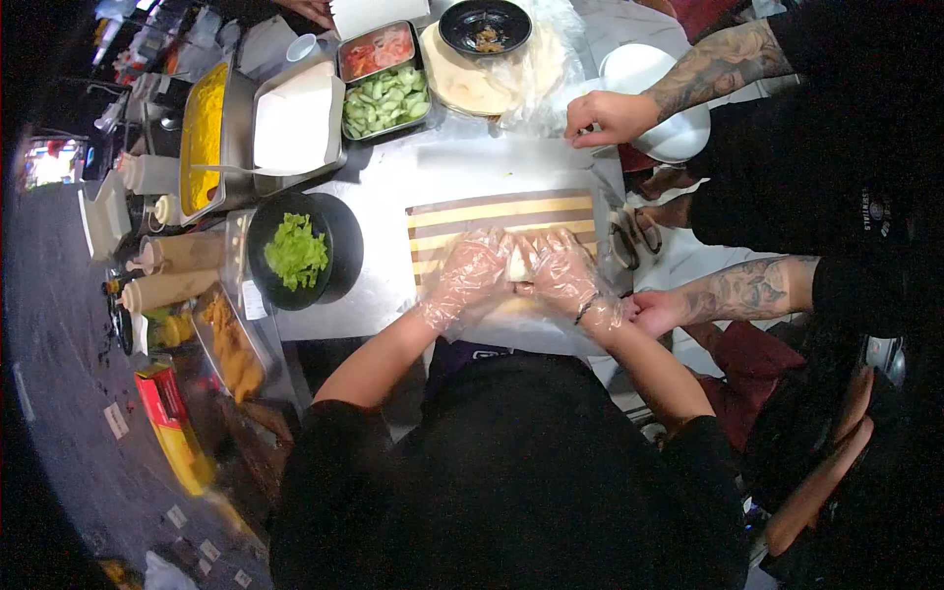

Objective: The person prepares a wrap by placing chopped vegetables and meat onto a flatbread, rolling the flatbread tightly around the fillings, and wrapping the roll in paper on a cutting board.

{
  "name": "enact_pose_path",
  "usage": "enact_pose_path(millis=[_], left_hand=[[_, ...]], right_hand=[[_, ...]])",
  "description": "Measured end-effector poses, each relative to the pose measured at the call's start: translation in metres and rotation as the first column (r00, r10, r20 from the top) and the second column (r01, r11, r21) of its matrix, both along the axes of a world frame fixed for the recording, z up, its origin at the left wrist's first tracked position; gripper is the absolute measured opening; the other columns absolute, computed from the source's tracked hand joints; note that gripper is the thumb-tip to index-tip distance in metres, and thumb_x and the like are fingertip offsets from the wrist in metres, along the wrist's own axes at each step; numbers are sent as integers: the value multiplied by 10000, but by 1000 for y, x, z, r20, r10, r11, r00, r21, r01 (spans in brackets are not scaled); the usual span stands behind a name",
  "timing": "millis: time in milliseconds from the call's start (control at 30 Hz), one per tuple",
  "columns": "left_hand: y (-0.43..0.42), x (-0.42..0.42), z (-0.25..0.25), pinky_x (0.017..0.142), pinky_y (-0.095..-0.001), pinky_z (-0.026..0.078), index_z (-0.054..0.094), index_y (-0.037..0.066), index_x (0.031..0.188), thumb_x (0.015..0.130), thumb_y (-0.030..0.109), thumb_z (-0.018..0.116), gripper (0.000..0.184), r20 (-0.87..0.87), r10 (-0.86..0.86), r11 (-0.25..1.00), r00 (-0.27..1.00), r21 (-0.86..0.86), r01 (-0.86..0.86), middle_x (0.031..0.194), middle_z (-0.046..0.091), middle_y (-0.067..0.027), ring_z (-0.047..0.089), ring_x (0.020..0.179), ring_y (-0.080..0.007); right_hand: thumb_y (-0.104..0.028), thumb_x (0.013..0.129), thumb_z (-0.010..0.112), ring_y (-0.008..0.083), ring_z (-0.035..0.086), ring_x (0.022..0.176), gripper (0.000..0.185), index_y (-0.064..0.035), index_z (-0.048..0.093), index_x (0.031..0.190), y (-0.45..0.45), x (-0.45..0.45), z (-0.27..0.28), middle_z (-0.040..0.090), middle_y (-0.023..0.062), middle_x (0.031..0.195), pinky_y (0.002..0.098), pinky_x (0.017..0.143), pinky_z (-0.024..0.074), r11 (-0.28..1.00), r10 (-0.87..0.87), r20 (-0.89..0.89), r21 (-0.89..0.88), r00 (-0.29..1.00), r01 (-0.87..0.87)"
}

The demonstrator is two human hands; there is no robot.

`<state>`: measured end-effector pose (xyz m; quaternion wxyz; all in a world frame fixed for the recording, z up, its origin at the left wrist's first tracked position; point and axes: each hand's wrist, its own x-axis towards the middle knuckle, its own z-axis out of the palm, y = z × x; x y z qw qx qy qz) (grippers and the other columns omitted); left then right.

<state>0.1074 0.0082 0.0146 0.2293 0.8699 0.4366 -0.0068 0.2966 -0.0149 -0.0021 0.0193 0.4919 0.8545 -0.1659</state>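
Observation:
Both my hands wear clear plastic gloves and meet over the near half of a brown-and-cream striped wrapping sheet [501, 208]. My left hand [469, 275] and my right hand [563, 272] have their fingers curled over a pale rolled wrap [518, 265]. A bit of it shows in the gap between them, while the gloves cover the rest. To the left, a black bowl [339, 251] holds green lettuce [295, 252]. A dark band circles my right wrist.
Beyond the sheet stand a steel pan of tomato and cucumber [385, 101], stacked flatbreads [462, 84] and a black bowl [503, 44]. A yellow-filled tray [204, 133], white box [295, 123] and sauce bottles [162, 292] line the left. A co-worker's tattooed arms [723, 69] reach in from the right, near white bowls [678, 138].

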Motion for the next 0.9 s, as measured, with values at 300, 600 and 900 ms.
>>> enact_pose_path(millis=[300,600,900], left_hand=[[-9,1,7,1030,-472,387,524,6,1256,759,319,694,611,-28,112,993,993,-37,-113,1218,563,-178,523,1165,-331],[2,-3,8,994,-465,427,523,-48,1243,748,407,688,692,-72,32,994,997,-103,-40,1167,583,-238,565,1100,-361],[-9,-25,-27,1033,-475,392,412,-31,1409,854,567,596,837,-26,-54,994,998,91,56,1255,569,-215,533,1167,-382]], right_hand=[[-333,874,574,370,437,1298,663,-19,391,1429,-18,-15,-16,494,190,1366,529,1104,308,977,70,61,197,996,-81],[-363,807,640,337,483,1209,759,7,378,1416,-11,-21,-24,509,212,1293,510,1059,333,985,60,-2,160,998,-59],[-599,869,532,306,523,1195,787,-108,377,1464,6,-14,16,557,140,1295,479,1047,353,993,36,175,-119,984,-15]])
